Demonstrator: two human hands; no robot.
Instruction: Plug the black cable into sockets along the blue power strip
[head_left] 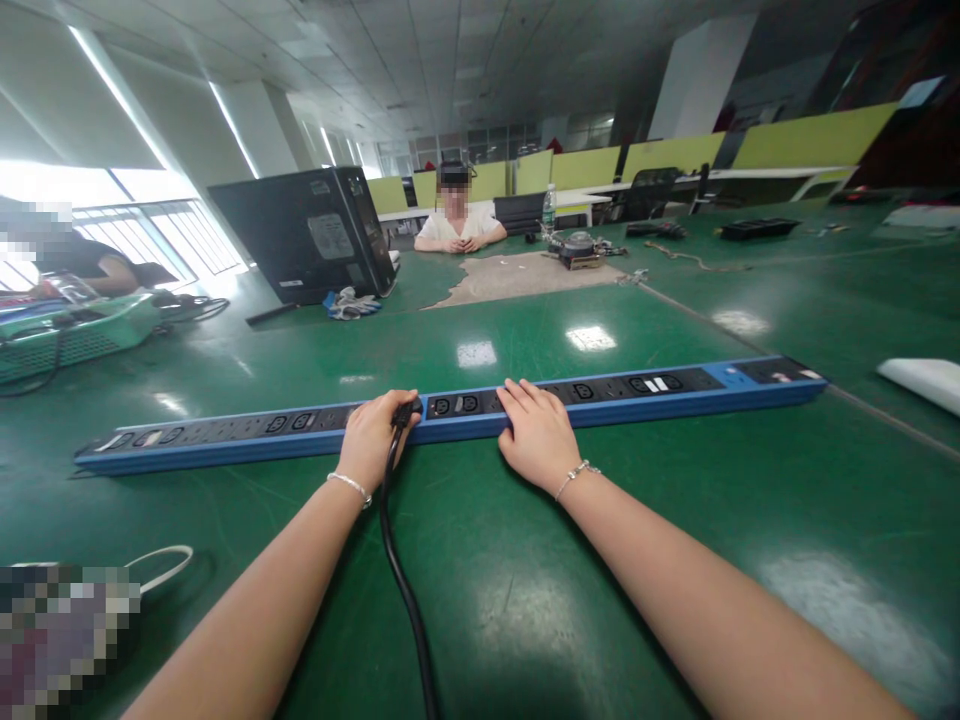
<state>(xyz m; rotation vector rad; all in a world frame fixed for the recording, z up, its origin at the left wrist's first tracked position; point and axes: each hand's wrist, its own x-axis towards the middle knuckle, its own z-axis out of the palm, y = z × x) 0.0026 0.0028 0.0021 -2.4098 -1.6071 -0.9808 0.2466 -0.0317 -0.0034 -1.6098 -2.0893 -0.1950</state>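
A long blue power strip with a black socket face lies across the green table, its right end slightly farther off. Left of its middle, my left hand is closed around a black plug at the strip's face. Whether the plug is seated in a socket I cannot tell. From it a black power cable runs down toward me. My right hand rests on the strip right of the middle, fingers stretched over the top and thumb near the front side.
A black computer case stands at the back left, with gloves beside it. Farther left is a green basket. One person sits across the table, another at the far left. A white object lies at right.
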